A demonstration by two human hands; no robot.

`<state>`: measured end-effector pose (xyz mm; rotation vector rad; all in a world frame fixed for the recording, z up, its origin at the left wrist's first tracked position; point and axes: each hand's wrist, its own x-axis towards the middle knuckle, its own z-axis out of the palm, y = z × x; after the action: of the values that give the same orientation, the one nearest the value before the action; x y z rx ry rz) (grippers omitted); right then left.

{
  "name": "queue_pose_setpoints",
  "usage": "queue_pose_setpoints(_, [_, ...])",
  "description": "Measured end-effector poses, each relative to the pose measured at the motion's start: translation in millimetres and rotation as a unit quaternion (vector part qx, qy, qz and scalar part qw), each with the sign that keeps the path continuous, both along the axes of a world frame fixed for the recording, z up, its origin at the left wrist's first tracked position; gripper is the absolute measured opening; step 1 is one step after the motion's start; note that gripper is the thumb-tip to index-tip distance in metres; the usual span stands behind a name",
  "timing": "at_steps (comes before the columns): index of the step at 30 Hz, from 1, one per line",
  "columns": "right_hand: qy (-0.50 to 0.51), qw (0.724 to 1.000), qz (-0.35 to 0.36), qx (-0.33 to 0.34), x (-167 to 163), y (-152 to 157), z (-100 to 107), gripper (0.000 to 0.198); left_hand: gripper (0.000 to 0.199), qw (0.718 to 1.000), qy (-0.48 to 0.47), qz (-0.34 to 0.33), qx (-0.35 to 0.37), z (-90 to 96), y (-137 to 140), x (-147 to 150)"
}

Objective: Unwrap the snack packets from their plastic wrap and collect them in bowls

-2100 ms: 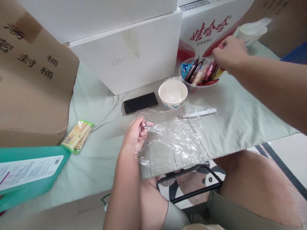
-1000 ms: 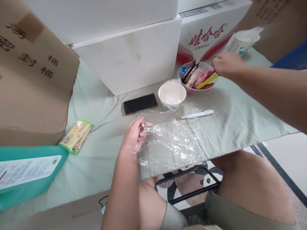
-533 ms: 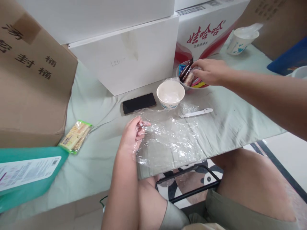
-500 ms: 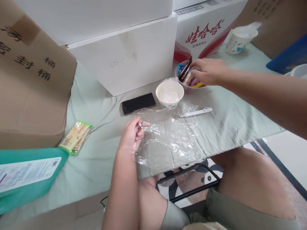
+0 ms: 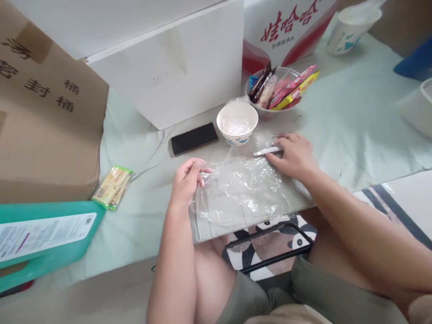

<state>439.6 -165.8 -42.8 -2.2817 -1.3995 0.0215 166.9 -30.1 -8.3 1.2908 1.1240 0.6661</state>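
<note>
My left hand (image 5: pixel 191 177) pinches the left edge of a sheet of clear plastic film (image 5: pixel 241 193), which lies crinkled along the table's front edge. Over the film's far right corner rests my right hand (image 5: pixel 294 154), its thumb apart from the fingers. A slim white plastic tool (image 5: pixel 265 151) sticks out between that thumb and the fingers; its other end is hidden under the hand. Just beyond the film stands a white paper bowl (image 5: pixel 237 126) with clear plastic inside. Behind it, a clear bowl (image 5: pixel 258 108) holds several wrapped snacks (image 5: pixel 283 90).
A black phone (image 5: pixel 195 138) lies left of the paper bowl. Further left are a packet of biscuits (image 5: pixel 113 186), a green jug (image 5: pixel 50 243) and a cardboard box (image 5: pixel 50 148). White boxes (image 5: pixel 175 67) line the back. A paper cup (image 5: pixel 353 31) stands at the back right.
My right hand has left the snack bowl and come down toward me onto the film beside the white tool. My left hand keeps its pinch on the film. The view has shifted slightly.
</note>
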Motion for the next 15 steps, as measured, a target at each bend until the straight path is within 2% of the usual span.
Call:
queue_pose_setpoints(2, [-0.002,0.999,0.015,0.038,0.8,1.7,-3.5,0.014,0.027,1.0,-0.015,0.02,0.017,-2.8,-1.8,1.3])
queue_pose_setpoints(5, [0.056,0.984,0.046,0.165,0.5,3.4,4.9,0.006,0.035,0.997,-0.035,0.067,0.034,-4.5,-3.0,2.9])
queue_pose_setpoints(7, [0.142,0.957,0.043,0.251,-2.6,2.9,9.2,0.008,0.04,0.992,-0.051,0.104,0.047,-4.2,-2.9,4.4])
queue_pose_setpoints(9, [0.246,0.921,0.029,0.3,-7.5,1.6,10.2,0.018,0.043,0.986,-0.071,0.136,0.062,-3.2,-2.8,6.9])
queue_pose_setpoints(10, [0.3,0.906,0.029,0.299,-10.1,0.7,10.4,0.023,0.044,0.983,-0.079,0.149,0.069,-2.5,-2.9,8.4])
queue_pose_setpoints(12, [0.382,0.891,0.041,0.243,-14.6,-1.3,11.8,0.026,0.044,0.98,-0.088,0.16,0.076,-1.1,-3.1,11.6])
queue_pose_setpoints(15, [0.396,0.904,0.035,0.159,-17.3,-2.9,17.2,0.011,0.042,0.981,-0.088,0.156,0.069,0.2,-2.0,14.6])
